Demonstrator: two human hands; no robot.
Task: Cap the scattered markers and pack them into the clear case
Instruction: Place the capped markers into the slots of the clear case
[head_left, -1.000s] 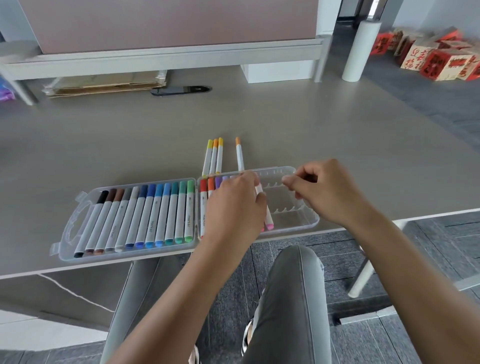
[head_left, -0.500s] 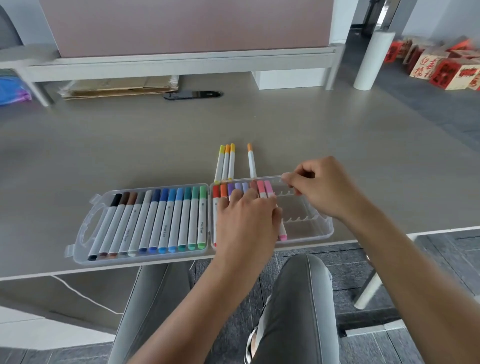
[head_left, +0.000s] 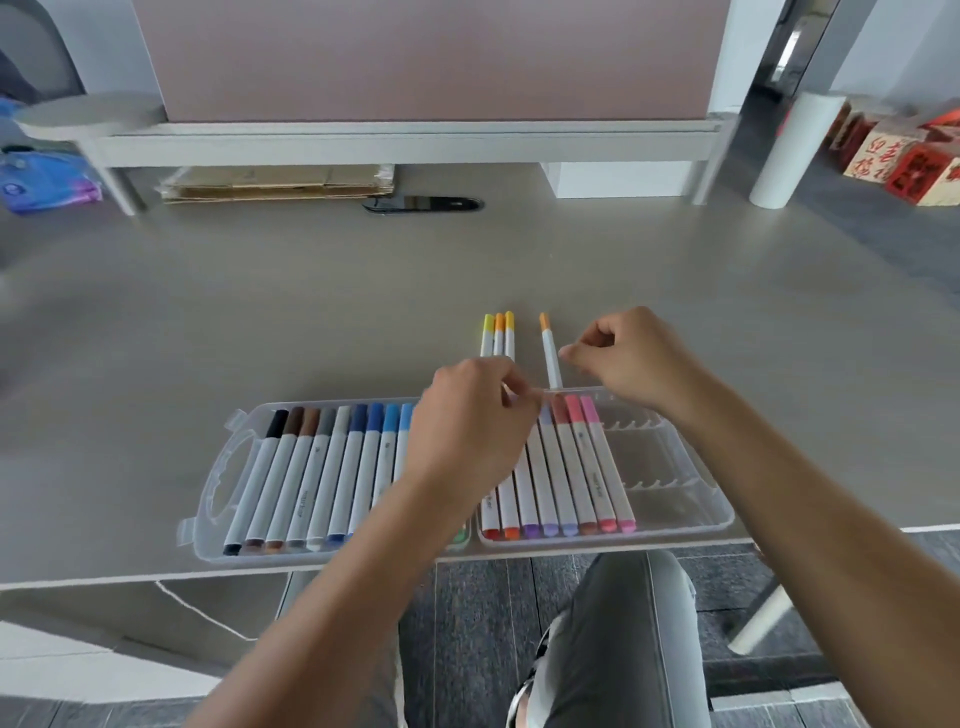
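The clear case (head_left: 675, 499) lies open at the table's near edge. Its left half holds a row of capped markers (head_left: 322, 467) from black to blue; its right half holds red to pink markers (head_left: 571, 467), with bare slots at the right. Three yellow- and orange-capped markers (head_left: 498, 332) lie together just beyond the case, and a lone orange-capped marker (head_left: 548, 348) lies to their right. My left hand (head_left: 467, 436) hovers with curled fingers over the near ends of the three markers; a grip is hidden. My right hand (head_left: 639, 364) has curled fingers, its fingertips at the lone marker's right side.
A flat cardboard stack (head_left: 275, 182) and a dark cable port (head_left: 423, 203) lie at the table's far side under a white shelf (head_left: 405, 140). A white roll (head_left: 795, 150) and red boxes (head_left: 914, 166) stand on the floor at the right. My grey-trousered knee (head_left: 623, 623) is below the table edge.
My left hand lifted off the markers in the case's right half and moved forward to the three loose markers. My right hand left the case's far rim and moved toward the lone orange marker.
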